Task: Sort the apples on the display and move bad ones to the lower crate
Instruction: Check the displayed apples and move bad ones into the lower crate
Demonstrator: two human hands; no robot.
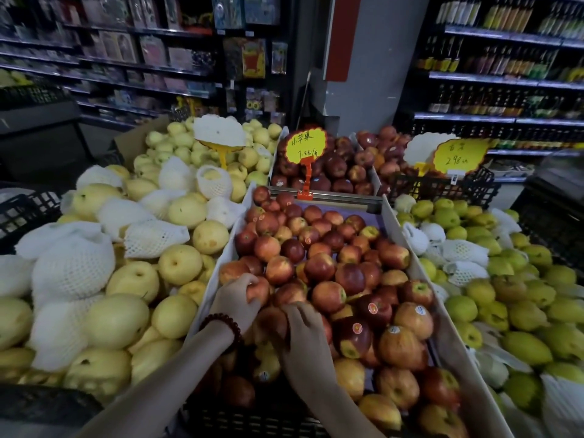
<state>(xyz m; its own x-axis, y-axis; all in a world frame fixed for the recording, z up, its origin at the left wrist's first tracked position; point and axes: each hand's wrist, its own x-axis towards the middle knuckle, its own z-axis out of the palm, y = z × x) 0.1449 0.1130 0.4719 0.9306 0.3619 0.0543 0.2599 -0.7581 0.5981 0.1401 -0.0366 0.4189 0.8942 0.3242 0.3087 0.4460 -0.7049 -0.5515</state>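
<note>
A long cardboard tray (398, 235) in the middle of the display is heaped with red and yellow-red apples (328, 270), several with stickers. My left hand (235, 300), with a dark bead bracelet on the wrist, is closed over a red apple (259, 290) at the tray's near left. Just to its right, my right hand (308, 335) lies over another apple (273, 320) in the heap, fingers curled on it. A black plastic crate (252, 418) shows at the bottom edge under my arms; what it holds is hidden.
Yellow pears (180, 263), several in white foam nets, fill the left side. Green pears (493, 311) lie on the right. Dark red apples (335, 167) sit in a box behind, with yellow price signs (306, 146). Store shelves stand beyond.
</note>
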